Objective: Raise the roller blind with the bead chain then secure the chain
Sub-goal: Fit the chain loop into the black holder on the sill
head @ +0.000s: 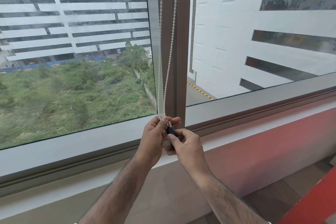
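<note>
A white bead chain (169,60) hangs in two strands down the brown window post (180,45). Both strands run down into my left hand (154,138), which pinches them at the bottom of the loop, just above the sill. A small black chain holder (171,130) sits between my two hands. My right hand (187,143) grips its lower part with thumb and fingers. The blind itself is out of view above; both panes are uncovered.
The grey window frame (91,143) and a beige sill (172,187) run below the glass. A red wall band (272,132) stretches to the right. Dark floor tiles (283,196) and a red strip lie at the lower right.
</note>
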`<state>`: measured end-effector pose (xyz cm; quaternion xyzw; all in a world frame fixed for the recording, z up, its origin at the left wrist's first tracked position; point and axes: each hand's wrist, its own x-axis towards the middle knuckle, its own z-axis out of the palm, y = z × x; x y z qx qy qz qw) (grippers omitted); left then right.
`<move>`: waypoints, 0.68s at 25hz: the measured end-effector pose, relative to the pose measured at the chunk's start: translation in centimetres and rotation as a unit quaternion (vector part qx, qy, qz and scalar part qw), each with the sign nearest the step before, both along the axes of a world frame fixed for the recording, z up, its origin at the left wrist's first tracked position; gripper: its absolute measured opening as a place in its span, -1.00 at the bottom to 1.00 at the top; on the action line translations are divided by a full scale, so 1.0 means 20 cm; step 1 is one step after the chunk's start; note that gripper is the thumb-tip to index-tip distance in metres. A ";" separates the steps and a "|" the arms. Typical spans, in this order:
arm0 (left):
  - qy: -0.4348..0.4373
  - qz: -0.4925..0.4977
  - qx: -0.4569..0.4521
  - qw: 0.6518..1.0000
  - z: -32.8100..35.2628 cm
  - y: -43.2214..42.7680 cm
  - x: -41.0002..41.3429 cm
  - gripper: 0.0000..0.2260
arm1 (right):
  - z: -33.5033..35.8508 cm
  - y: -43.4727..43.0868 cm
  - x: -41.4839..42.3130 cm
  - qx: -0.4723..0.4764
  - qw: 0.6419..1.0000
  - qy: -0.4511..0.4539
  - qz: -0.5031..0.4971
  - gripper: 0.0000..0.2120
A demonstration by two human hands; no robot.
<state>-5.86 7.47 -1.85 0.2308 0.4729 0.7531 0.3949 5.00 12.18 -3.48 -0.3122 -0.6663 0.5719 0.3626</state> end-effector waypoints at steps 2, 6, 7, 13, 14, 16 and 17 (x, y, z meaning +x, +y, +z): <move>0.004 0.002 0.000 1.000 -0.01 0.00 0.00 -0.85 | -0.01 0.01 -0.01 0.011 1.000 -0.010 -0.013 -0.93; 0.013 0.019 0.002 1.000 -0.01 0.02 0.01 -0.86 | -0.04 0.02 -0.02 0.034 0.998 -0.035 -0.033 -0.84; 0.015 0.023 0.001 1.000 -0.01 0.02 0.01 -0.86 | -0.04 0.03 -0.02 0.023 0.999 -0.028 -0.026 -0.88; 0.116 0.014 -0.008 0.993 -0.04 -0.01 0.02 -0.86 | -0.09 0.03 0.01 -0.004 1.000 -0.001 -0.002 -0.90; 0.126 0.008 -0.002 0.992 -0.05 -0.01 0.02 -0.86 | -0.11 0.03 0.01 -0.011 1.000 0.002 -0.006 -0.89; 0.137 -0.008 0.008 0.991 -0.07 -0.01 0.02 -0.86 | -0.13 0.03 0.02 -0.026 1.000 0.016 -0.008 -0.87; 0.139 -0.011 0.009 0.990 -0.07 -0.01 0.03 -0.87 | -0.14 0.03 0.03 -0.034 0.999 0.025 -0.006 -0.86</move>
